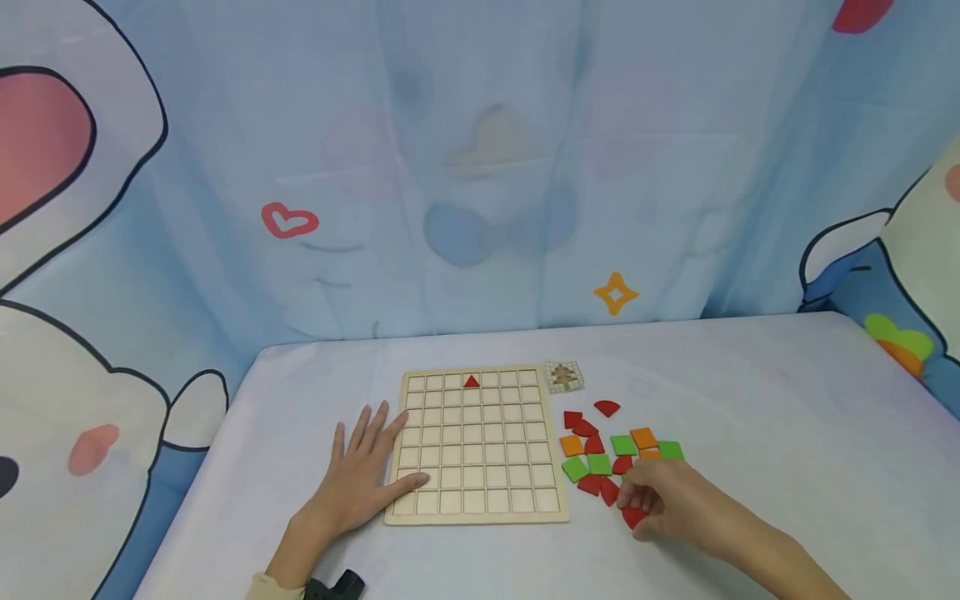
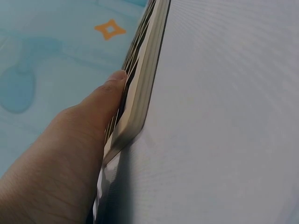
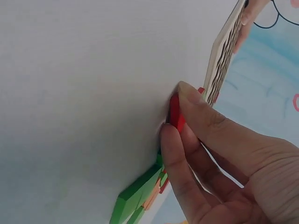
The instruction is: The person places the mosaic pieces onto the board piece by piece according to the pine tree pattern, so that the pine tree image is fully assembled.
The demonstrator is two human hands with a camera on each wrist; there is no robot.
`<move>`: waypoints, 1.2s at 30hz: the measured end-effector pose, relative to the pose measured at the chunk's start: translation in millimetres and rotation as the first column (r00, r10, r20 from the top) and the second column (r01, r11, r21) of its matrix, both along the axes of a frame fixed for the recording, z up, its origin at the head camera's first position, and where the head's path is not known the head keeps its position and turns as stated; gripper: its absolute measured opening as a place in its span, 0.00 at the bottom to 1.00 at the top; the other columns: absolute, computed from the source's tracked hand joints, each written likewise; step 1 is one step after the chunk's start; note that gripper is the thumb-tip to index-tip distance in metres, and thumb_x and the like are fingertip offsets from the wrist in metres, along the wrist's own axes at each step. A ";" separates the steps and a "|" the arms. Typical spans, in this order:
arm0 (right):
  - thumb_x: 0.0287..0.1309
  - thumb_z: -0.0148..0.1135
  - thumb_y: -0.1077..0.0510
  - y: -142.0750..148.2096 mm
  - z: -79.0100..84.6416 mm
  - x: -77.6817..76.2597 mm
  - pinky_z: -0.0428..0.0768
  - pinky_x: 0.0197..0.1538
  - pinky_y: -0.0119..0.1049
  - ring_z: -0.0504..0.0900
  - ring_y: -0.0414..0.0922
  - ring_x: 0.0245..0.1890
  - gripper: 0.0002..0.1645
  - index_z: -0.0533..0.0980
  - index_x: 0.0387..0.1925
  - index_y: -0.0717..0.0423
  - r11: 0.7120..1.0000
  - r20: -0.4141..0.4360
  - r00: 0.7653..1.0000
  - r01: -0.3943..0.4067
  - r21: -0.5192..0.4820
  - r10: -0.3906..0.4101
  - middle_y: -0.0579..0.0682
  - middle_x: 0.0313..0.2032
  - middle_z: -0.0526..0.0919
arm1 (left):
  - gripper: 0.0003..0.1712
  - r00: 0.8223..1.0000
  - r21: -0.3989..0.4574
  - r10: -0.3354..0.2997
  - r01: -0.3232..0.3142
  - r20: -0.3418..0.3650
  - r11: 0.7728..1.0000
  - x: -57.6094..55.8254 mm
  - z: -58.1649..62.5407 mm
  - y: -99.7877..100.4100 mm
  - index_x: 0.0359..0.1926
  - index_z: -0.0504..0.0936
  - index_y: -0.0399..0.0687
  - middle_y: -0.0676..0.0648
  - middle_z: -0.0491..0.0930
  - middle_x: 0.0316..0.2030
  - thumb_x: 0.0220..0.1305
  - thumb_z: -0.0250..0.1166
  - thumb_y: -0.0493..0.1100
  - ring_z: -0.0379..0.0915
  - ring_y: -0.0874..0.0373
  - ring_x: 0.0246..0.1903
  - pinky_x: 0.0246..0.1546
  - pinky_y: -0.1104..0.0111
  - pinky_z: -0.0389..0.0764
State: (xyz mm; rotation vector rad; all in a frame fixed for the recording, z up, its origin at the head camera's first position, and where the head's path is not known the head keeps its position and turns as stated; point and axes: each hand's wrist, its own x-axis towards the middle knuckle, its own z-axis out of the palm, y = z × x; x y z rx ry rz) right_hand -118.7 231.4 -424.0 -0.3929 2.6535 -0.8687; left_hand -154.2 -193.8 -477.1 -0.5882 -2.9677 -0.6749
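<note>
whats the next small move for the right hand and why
Probably lift the red piece over to the grid board: the right hand pinches it, the left hand rests on the board's edge, and only one cell shows a piece, a red triangle.

Here's the pale wooden grid board (image 1: 477, 520), lying flat, the left hand (image 1: 360, 475) resting on its left side; a lone red triangle (image 1: 471, 382) sits near the middle of the far row, apex pointing far! Over to the right, the right hand (image 1: 667, 500) pinches a round-edged red piece (image 1: 633, 517) at the near end of a loose scatter; red pieces (image 1: 594, 445), green squares (image 1: 599, 464) and orange squares (image 1: 643, 438), all mixed together.
</note>
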 end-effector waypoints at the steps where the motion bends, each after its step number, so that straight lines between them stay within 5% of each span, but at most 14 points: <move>1: 0.40 0.86 0.67 0.6 -0.2 0.5 0.80 0.32 0.29 0.74 0.41 0.30 0.19 0.83 0.30 0.50 1.000 -0.005 1.000 -0.002 -0.003 0.002 0.43 0.27 0.76 | 0.53 1.000 0.001 0.000 0.000 -0.001 1.000 -0.2 0.0 0.2 0.83 0.57 0.51 0.36 0.49 0.82 0.68 0.62 0.71 0.37 0.34 0.81 0.73 0.29 0.32; 11: 0.47 0.82 0.68 9.0 -4.1 7.6 0.82 0.34 0.28 0.74 0.33 0.30 0.15 0.87 0.34 0.49 0.987 -0.078 0.989 -0.130 -0.097 0.123 0.35 0.29 0.80 | 0.54 0.999 -0.031 0.019 -0.018 0.044 0.999 -0.3 3.1 0.5 0.84 0.55 0.51 0.37 0.47 0.82 0.67 0.62 0.72 0.35 0.35 0.81 0.74 0.30 0.31; 20: 0.53 0.80 0.63 -9.6 8.3 4.0 0.83 0.37 0.28 0.77 0.32 0.34 0.11 0.90 0.38 0.47 0.981 -0.157 0.982 -0.128 -0.144 0.105 0.33 0.31 0.82 | 0.54 0.997 -0.047 0.017 -0.013 0.078 0.999 -1.0 5.3 1.4 0.84 0.54 0.53 0.39 0.45 0.83 0.68 0.61 0.72 0.32 0.37 0.82 0.74 0.31 0.29; 27: 0.53 0.80 0.65 -49.7 24.5 -31.1 0.83 0.33 0.30 0.79 0.34 0.27 0.09 0.85 0.30 0.51 0.952 -0.166 0.977 -0.172 -0.254 0.133 0.37 0.27 0.83 | 0.55 0.996 -0.051 0.019 -0.015 0.088 0.999 -1.8 5.5 0.8 0.84 0.53 0.53 0.39 0.44 0.83 0.68 0.60 0.73 0.31 0.37 0.82 0.74 0.32 0.29; 36: 0.53 0.80 0.66 -107.0 32.4 -87.2 0.83 0.34 0.31 0.83 0.36 0.28 0.06 0.88 0.28 0.55 0.944 -0.243 0.958 -0.214 -0.250 0.153 0.42 0.28 0.88 | 0.55 0.996 -0.046 0.009 -0.005 0.088 0.999 -3.8 1.5 -1.4 0.85 0.52 0.54 0.40 0.43 0.83 0.69 0.60 0.73 0.30 0.38 0.82 0.74 0.31 0.29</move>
